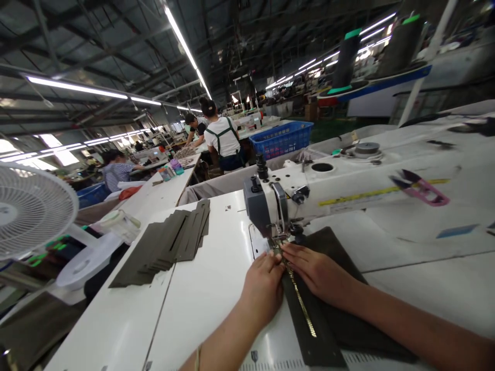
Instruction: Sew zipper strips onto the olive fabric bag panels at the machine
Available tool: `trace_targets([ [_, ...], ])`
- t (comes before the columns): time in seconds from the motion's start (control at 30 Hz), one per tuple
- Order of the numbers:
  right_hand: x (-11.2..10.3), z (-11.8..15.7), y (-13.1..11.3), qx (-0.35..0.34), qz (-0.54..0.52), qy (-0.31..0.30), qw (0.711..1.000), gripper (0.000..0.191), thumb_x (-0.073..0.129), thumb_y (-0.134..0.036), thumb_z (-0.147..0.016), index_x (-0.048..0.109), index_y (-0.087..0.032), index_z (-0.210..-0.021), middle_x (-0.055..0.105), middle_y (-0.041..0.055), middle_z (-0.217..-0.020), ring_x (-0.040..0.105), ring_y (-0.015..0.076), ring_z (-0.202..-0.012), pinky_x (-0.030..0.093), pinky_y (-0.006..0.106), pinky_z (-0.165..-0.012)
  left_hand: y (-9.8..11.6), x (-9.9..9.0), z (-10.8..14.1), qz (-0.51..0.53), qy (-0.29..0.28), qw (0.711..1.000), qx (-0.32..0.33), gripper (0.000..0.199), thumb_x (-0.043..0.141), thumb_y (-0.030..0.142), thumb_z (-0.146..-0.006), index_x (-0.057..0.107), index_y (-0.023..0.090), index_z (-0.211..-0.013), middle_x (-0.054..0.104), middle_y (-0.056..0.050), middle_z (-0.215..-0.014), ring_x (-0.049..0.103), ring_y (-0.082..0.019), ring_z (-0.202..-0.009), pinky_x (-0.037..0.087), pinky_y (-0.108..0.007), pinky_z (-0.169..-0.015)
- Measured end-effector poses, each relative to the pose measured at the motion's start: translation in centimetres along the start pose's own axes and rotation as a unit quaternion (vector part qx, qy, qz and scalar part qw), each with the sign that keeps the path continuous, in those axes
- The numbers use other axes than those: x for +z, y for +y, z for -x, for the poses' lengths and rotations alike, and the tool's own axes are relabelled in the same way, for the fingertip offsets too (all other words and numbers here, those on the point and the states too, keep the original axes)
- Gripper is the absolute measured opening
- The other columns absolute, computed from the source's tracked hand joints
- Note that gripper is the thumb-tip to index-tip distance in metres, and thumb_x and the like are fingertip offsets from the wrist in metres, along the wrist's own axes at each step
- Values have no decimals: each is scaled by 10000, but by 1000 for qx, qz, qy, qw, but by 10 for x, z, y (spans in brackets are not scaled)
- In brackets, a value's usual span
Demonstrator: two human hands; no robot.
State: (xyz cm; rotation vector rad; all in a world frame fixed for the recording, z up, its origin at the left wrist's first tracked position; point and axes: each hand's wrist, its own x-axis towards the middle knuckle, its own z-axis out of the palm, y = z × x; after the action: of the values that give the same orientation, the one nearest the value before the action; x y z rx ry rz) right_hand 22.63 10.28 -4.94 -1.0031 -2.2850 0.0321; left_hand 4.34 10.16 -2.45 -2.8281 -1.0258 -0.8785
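Dark olive fabric (309, 319) lies under the presser foot of a white sewing machine (266, 206), with a gold-toothed zipper (299, 301) running along it towards me. My left hand (265, 281) is at the left edge of the zipper just in front of the foot, its fingers bent together on the strip. On the right side, my right hand (319, 270) rests over the fabric, fingers held together, their tips at the zipper beside the foot. Both sets of fingertips nearly meet there. The needle area is partly hidden by the machine head.
A fanned stack of olive fabric pieces (166, 242) lies on the table left of the machine. A white fan (34, 211) stands at far left. Pink-handled snips (421, 188) rest on the machine arm. Beyond are a blue crate (282, 139) and people at other tables.
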Motion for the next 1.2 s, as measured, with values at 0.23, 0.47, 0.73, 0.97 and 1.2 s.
trace_targets([
  [0.23,-22,-9,-8,9,-37,-34,999,221,505,-203,-857,574,-142,-1057,595,115,-1141,533,238,-1067,443,426,-928,0,0,-2,21,-13,999,-29,290,467,66,-728,586,149,-980,616,-117,-1031,558,-240,-1027,460,-435,-941],
  [0.47,-25,3,-26,40,8,12,999,149,398,-104,-834,530,-174,-833,602,82,-874,574,207,-816,497,381,-742,5,-5,4,-24,-14,1000,-4,286,512,115,-748,608,184,-1009,618,-101,-1068,584,-236,-998,467,-437,-926],
  [0.73,1,28,-25,21,120,59,991,318,436,-233,-863,552,-91,-1124,568,169,-1204,537,265,-1103,476,437,-907,10,2,19,-35,-7,999,9,288,504,98,-788,601,139,-1057,625,-123,-1120,598,-235,-1018,477,-402,-937],
  [0.97,-3,14,-20,37,95,41,994,304,423,-188,-840,562,-75,-1086,578,181,-1181,541,265,-1097,473,446,-915,6,-2,7,-30,-15,999,6,255,494,106,-801,605,133,-1030,622,-122,-1106,587,-247,-1025,471,-429,-945],
  [1.2,-1,2,-12,56,79,53,994,298,418,-171,-834,561,-107,-1087,621,155,-1098,582,258,-1015,477,437,-894,0,-4,-2,-16,-14,1000,7,271,448,101,-827,583,111,-1061,609,-135,-1066,568,-254,-1009,482,-432,-928],
])
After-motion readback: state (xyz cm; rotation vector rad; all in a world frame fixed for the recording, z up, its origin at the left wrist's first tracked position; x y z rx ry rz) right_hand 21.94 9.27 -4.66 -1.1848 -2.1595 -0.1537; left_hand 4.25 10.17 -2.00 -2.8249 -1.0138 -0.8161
